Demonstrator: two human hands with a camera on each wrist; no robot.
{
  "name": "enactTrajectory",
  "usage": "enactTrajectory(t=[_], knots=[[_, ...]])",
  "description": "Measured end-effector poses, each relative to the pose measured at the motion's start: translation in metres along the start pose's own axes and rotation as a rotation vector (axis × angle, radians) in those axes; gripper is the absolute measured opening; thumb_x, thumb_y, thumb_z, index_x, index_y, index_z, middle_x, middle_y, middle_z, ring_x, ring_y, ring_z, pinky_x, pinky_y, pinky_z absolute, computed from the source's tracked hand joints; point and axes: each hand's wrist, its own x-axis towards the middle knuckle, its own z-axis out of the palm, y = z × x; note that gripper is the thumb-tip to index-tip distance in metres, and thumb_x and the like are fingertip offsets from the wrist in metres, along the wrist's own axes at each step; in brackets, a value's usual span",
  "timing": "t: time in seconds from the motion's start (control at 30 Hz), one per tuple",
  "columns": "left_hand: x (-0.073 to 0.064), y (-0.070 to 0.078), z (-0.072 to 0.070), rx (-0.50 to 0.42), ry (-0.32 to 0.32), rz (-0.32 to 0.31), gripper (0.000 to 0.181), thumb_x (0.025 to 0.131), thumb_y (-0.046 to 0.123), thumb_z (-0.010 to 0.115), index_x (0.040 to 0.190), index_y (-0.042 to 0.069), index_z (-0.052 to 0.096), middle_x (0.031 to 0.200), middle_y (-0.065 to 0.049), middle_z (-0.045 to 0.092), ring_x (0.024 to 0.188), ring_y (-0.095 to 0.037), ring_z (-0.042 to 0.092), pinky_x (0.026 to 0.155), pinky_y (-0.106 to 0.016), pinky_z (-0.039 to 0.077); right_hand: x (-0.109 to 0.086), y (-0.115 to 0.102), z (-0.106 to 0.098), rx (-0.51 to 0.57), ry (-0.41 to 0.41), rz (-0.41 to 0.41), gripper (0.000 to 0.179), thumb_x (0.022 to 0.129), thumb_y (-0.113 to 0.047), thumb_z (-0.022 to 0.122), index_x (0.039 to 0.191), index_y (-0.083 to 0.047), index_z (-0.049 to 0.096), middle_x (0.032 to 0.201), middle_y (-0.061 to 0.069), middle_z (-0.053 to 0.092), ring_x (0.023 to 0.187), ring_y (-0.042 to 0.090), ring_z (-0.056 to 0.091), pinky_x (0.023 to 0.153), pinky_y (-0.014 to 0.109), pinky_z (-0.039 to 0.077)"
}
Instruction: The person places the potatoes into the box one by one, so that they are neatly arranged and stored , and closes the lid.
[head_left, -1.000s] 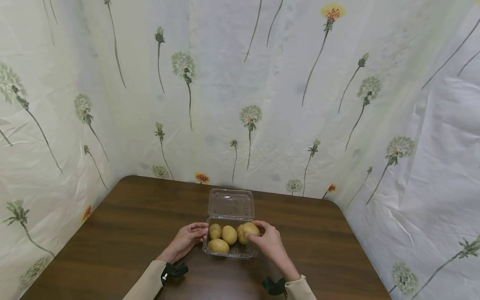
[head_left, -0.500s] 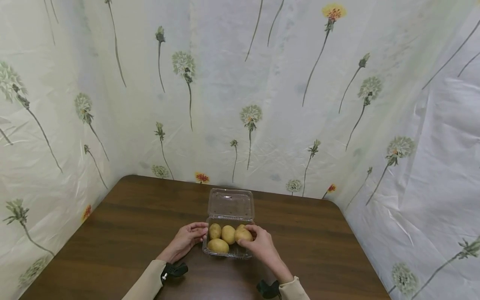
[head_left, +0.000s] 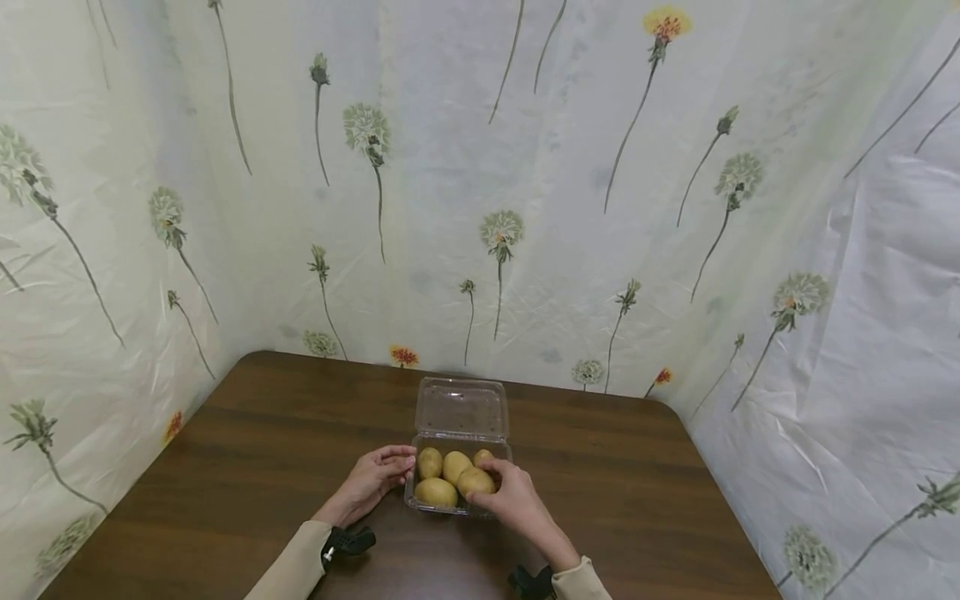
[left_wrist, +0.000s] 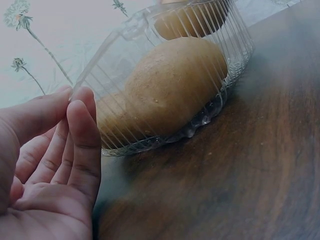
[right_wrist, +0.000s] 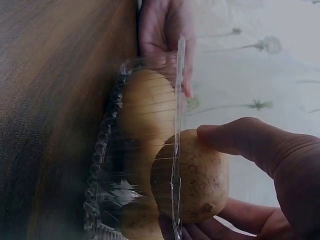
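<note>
A clear plastic clamshell container [head_left: 411,502] stands on the table with its lid [head_left: 461,408] tipped back. My left hand [head_left: 369,485] pinches the container's left rim between thumb and fingers, as the left wrist view shows. With thumb and fingers around it, my right hand [head_left: 522,502] holds a potato [right_wrist: 200,182] at the container's front right, partly above the rim. Inside lie several other potatoes: a large one [head_left: 436,492] at front left, one [head_left: 430,462] behind it, one [head_left: 455,465] in the middle, and one [head_left: 483,457] at back right, partly hidden.
The dark brown wooden table [head_left: 315,417] surrounds the container. A pale curtain [head_left: 450,183] printed with dandelions hangs behind the table and on both sides. Black straps [head_left: 348,542] circle both wrists, below beige sleeves.
My right hand has carried its potato left and toward the front of the container, uncovering more of the back right potato. The left hand has stayed at the rim.
</note>
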Motion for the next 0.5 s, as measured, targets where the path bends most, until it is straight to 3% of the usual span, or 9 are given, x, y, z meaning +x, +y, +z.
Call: enactTrajectory(t=[0.5], knots=[[0.0003, -0.0006, -0.0004, -0.005, 0.001, 0.002, 0.037, 0.094, 0.012, 0.063, 0.125, -0.004, 0.054, 0.091, 0.003, 0.070, 0.078, -0.006, 0.064, 0.070, -0.019, 0.052, 0.0019, 0.0001, 0.0015, -0.072, -0.055, -0.038, 0.050, 0.074, -0.020, 0.081, 0.115, 0.003, 0.065, 0.114, 0.018, 0.067, 0.100, 0.025, 0.062, 0.078, 0.031, 0.052]])
